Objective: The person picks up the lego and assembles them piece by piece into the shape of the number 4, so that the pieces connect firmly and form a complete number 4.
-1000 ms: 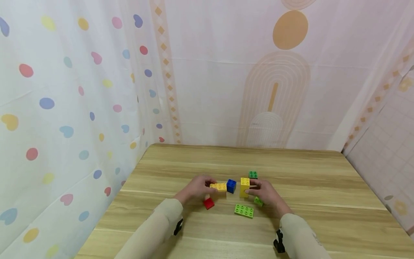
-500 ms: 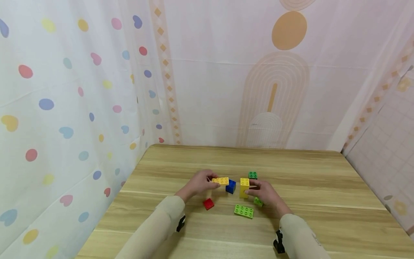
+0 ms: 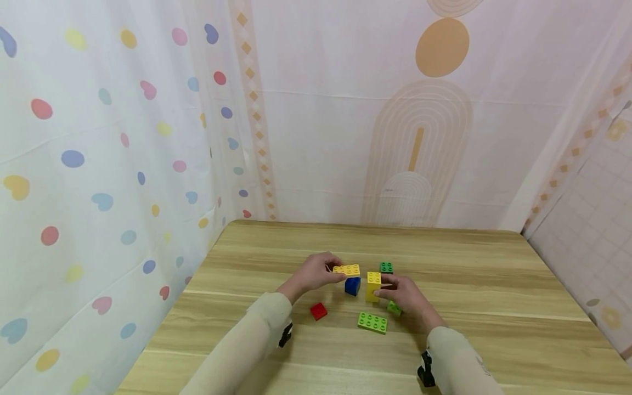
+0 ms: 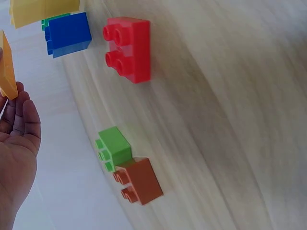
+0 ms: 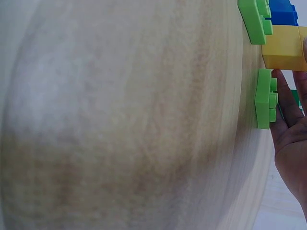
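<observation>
My left hand (image 3: 316,271) pinches a flat orange-yellow toy brick (image 3: 351,270) by its left end, raised off the table. Under it in the head view stands a blue brick (image 3: 352,287), its top partly hidden; I cannot tell whether they touch. My right hand (image 3: 407,296) grips an upright yellow block (image 3: 373,291) from the right side, just right of the blue brick. In the right wrist view, fingers lie against that yellow block (image 5: 283,48). A small light green brick (image 3: 394,308) lies below the right hand, and a dark green brick (image 3: 387,267) sits behind it.
A long light green brick (image 3: 372,322) lies nearer me, with a red brick (image 3: 319,311) to its left. The left wrist view also shows a brown brick (image 4: 144,182) beside a light green brick (image 4: 115,146). Curtains (image 3: 321,153) hang behind the wooden table (image 3: 266,241).
My left hand has lifted the orange-yellow brick off the table and carried it right, to over the blue brick. The right hand and the yellow block have stayed in place.
</observation>
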Motion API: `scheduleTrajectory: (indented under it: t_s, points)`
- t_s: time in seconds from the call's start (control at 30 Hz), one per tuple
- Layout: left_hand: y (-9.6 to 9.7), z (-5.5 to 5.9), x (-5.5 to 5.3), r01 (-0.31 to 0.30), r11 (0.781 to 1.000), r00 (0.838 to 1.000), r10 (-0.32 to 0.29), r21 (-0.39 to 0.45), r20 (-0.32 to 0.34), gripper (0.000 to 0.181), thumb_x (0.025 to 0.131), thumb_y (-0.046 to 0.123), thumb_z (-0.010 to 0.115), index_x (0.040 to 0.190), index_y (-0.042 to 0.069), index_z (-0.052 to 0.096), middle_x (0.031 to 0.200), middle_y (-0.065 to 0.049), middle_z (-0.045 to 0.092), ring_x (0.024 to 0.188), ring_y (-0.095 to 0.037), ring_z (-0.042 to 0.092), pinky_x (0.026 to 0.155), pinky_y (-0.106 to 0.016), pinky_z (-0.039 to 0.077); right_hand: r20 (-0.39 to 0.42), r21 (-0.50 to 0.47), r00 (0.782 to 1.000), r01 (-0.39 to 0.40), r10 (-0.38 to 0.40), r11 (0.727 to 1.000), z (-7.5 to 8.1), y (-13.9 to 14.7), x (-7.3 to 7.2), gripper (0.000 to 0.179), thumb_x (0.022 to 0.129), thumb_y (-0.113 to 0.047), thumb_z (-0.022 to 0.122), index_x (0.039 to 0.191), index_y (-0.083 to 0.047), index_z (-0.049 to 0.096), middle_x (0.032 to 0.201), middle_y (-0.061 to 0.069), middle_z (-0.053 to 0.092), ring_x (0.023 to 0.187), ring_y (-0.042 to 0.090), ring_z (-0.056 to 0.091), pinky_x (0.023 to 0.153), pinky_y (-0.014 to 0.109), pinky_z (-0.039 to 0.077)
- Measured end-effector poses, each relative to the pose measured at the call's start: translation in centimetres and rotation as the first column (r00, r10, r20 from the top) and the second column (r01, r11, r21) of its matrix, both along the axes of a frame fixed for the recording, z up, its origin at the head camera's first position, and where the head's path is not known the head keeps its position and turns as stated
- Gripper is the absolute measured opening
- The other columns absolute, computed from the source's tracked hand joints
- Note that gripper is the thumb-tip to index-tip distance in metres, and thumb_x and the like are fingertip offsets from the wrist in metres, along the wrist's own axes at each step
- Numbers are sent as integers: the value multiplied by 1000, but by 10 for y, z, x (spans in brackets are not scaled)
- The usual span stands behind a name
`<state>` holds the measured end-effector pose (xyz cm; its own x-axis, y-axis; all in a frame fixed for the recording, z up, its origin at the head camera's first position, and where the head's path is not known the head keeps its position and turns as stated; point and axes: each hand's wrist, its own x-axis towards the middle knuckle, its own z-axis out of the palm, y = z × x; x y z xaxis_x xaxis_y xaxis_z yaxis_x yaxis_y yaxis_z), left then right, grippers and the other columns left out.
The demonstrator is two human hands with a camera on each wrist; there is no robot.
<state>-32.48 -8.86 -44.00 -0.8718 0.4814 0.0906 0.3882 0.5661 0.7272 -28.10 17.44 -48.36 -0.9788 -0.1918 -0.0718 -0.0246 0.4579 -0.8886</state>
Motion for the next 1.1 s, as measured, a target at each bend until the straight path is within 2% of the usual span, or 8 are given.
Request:
scheduleTrajectory:
  t_s: [0.6, 0.93, 1.1]
  points:
    - [25, 10, -3, 30, 999, 1000, -30, -20, 5, 30, 88, 25, 78, 112, 8, 72, 95, 3, 62, 85, -14, 57, 74, -27, 50, -6, 1, 1000, -17, 17, 1000, 0, 2, 1, 44, 94, -21, 70, 135, -10, 61, 131, 9, 61, 117, 25, 59, 96, 45, 48]
    - [35, 8, -2, 73, 997, 997, -74, -26, -25, 30, 88, 26, 78, 111, 9, 73, 95, 4, 62, 85, -12, 56, 75, -27, 49, -6, -10, 1000, -18, 18, 1000, 0, 2, -1, 43, 93, -20, 71, 134, -8, 62, 131, 11, 61, 116, 25, 60, 95, 45, 49]
    - [38, 9, -1, 77, 996, 997, -78, -35, -20, 29, 88, 25, 78, 112, 11, 72, 96, 5, 62, 86, -11, 56, 75, -28, 49, 16, -2, 1000, -2, 2, 1000, 0, 2, -1, 45, 93, -21, 71, 135, -7, 61, 131, 9, 62, 116, 24, 59, 98, 47, 46]
